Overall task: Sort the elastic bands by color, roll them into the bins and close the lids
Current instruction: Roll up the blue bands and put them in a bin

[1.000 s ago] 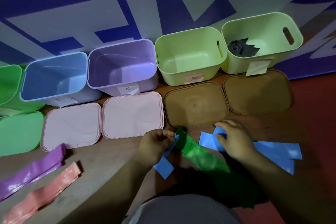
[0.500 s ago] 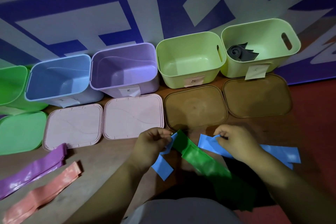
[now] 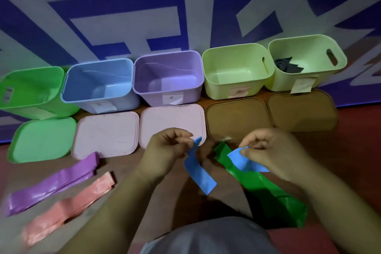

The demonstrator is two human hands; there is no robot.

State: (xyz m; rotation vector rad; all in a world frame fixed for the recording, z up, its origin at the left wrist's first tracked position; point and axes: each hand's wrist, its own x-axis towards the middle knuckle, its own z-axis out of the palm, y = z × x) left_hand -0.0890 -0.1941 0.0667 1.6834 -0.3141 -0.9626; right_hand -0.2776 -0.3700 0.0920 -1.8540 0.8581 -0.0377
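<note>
Five open bins line the wall: green bin (image 3: 31,90), blue bin (image 3: 99,84), purple bin (image 3: 167,78), and two pale yellow-green bins, the right one (image 3: 307,62) holding a rolled dark band (image 3: 286,65). Their lids lie flat in front (the pink lid (image 3: 173,121) sits behind the left hand). A green band (image 3: 266,187), purple band (image 3: 53,183) and salmon band (image 3: 68,206) rest on the tabletop. The left hand (image 3: 167,150) and the right hand (image 3: 270,150) each pinch an end of the blue band (image 3: 200,173), both grips closed on it.
</note>
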